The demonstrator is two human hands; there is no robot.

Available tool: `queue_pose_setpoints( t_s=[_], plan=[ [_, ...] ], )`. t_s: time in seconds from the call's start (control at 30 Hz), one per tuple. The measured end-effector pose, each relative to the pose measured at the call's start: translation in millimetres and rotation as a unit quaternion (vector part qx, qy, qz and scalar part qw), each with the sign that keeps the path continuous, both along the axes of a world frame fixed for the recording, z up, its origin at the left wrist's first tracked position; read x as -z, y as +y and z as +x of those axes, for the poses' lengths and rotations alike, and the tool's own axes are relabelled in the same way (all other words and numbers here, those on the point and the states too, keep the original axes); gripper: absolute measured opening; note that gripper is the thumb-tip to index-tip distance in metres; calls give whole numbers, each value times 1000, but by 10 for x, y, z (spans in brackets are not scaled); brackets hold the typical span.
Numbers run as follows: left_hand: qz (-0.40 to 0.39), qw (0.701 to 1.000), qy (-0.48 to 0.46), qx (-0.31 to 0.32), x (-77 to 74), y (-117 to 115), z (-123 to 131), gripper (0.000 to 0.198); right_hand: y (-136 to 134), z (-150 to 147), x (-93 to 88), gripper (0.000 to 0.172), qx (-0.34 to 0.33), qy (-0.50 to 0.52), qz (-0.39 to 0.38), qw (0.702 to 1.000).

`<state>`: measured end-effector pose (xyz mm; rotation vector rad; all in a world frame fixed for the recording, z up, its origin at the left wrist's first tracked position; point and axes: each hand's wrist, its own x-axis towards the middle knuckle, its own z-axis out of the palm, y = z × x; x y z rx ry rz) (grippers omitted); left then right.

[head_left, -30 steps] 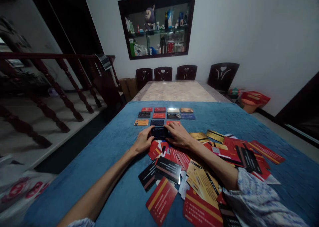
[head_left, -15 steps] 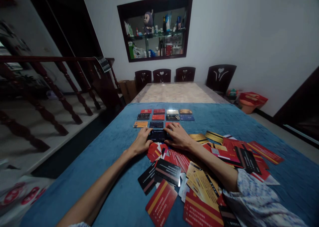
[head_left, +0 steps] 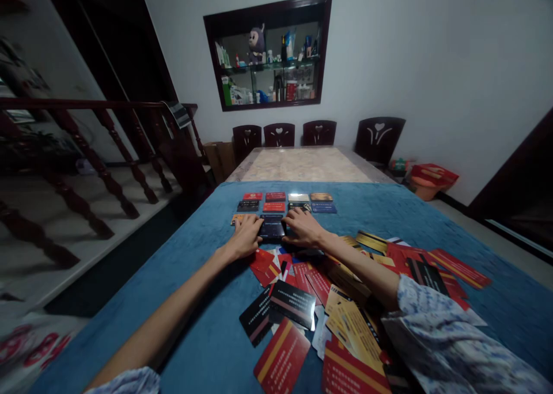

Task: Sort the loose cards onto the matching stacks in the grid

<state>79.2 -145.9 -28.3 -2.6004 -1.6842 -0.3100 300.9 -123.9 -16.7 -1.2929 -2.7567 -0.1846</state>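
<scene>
Between my two hands is a dark card (head_left: 272,227), held by its short edges at the near end of the laid-out rows. My left hand (head_left: 245,235) grips its left edge, and my right hand (head_left: 303,228) grips its right edge. Beyond it lie a red card (head_left: 273,207), a black card (head_left: 247,206) and a blue card (head_left: 324,208), with more cards behind. An orange card (head_left: 237,218) is partly covered by my left hand. Below my hands spreads a loose pile with black cards (head_left: 292,303), red cards (head_left: 283,353) and gold cards (head_left: 354,328); my right forearm passes over it.
A blue cloth (head_left: 194,325) covers the near part of the table, whose stone top (head_left: 298,165) shows behind. Dark chairs (head_left: 319,133) stand at the far end. A wooden railing (head_left: 99,209) runs along the left, and a shelf niche (head_left: 268,54) is set in the wall.
The dark card has moved forward between my hands, over where another dark card lay in the nearest row. Both hands moved with it. The view has tilted slightly.
</scene>
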Motion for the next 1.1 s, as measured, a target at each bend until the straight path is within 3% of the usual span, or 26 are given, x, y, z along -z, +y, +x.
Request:
queue_pose_setpoints(
  t_s=[0.37,0.77,1.1],
  plan=[
    [-24,999,24,-35,-49,323,1,40,293,-182,-116,52,29,-37,-23,999],
    [-66,996,47,-31,-61,588,59,38,596,-207,-34,46,37,-48,-61,996],
    [-97,993,63,-27,-54,733,48,34,632,-246,-66,47,44,-65,-83,993]
  ],
)
